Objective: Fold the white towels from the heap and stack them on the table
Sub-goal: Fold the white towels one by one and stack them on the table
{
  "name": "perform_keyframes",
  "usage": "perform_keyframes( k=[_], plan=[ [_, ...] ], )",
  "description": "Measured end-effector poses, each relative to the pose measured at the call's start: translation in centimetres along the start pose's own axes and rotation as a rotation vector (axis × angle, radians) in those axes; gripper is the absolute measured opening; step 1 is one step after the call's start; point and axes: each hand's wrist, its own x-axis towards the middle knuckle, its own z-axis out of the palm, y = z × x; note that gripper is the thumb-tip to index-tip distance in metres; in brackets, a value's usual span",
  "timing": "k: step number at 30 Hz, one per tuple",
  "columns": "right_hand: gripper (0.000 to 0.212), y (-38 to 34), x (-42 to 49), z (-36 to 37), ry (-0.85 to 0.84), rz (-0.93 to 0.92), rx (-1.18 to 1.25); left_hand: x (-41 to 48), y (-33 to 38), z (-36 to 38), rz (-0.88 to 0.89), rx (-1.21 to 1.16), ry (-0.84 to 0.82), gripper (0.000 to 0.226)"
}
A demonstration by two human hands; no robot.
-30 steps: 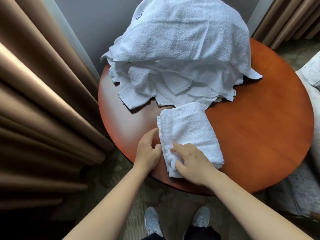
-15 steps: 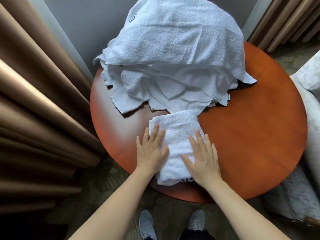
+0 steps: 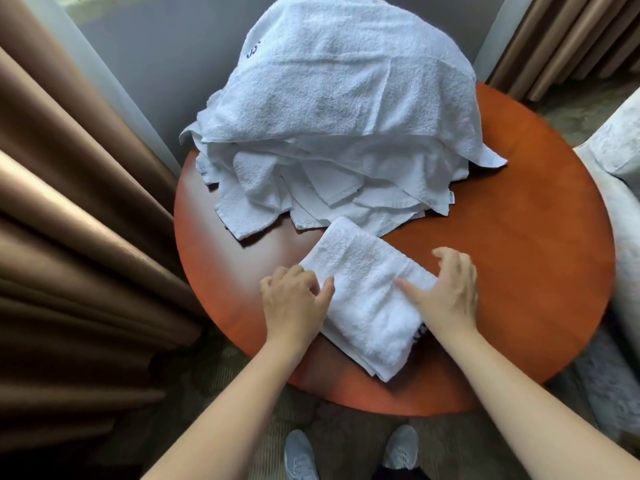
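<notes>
A folded white towel [image 3: 363, 292] lies slantwise on the round red-brown table [image 3: 519, 289] near its front edge. My left hand [image 3: 294, 301] grips the towel's left edge, fingers curled under and thumb on top. My right hand [image 3: 448, 292] holds the right edge, thumb laid across the cloth and fingers curled over the side. Behind it, the heap of unfolded white towels [image 3: 346, 109] fills the back of the table, with a large towel draped over the top. The heap's lower corners reach almost to the folded towel.
Brown curtains [image 3: 79, 237] hang close on the left and at the back right [image 3: 561, 39]. A pale upholstered seat [image 3: 620, 188] stands at the right edge. The table's right half is bare wood. My grey shoes [image 3: 301, 455] show below the table edge.
My hands went from lying flat on the folded towel to gripping its two sides. The towel has turned to a slant and shifted a little to the right.
</notes>
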Motion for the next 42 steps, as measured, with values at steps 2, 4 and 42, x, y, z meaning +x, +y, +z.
perform_keyframes(
  k=[2,4,42],
  plan=[
    [0.055,-0.2,-0.8,-0.7,0.046,0.329,0.219,1.1,0.4,0.0,-0.105,-0.124,0.016,0.026],
    [0.048,0.1,-1.8,-0.4,-0.125,0.535,0.334,2.5,0.7,0.1,-0.244,-0.210,-0.057,0.029],
    [0.028,1.8,0.7,-5.4,-0.626,0.480,0.580,-1.1,0.3,-1.5,-0.473,-0.880,-0.515,0.027]
  ],
)
